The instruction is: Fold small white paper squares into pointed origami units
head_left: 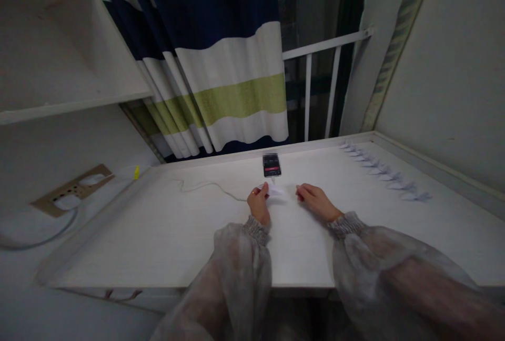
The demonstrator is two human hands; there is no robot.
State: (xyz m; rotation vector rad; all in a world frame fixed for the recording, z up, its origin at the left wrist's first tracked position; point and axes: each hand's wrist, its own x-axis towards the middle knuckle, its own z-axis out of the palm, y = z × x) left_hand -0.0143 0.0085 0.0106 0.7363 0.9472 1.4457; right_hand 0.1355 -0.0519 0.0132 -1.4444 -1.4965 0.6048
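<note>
My left hand [259,204] is closed, pinching a small piece of folded white paper [276,190] between thumb and fingers above the white desk. The paper points out to the right, and its finer folds are blurred. Just past its right end is my right hand [315,200], with curled fingers pressed together and nothing visible in them. A gap separates that hand from the paper. Both forearms wear loose, translucent grey sleeves with gathered cuffs.
A phone [272,165] lies behind the paper, and a pale cable [209,185] runs leftward across the white desk [158,246]. Several folded paper figures [384,172] form a slanting row at right. Wall sockets [74,189] are at left, below a shelf; a striped curtain [236,67] hangs behind.
</note>
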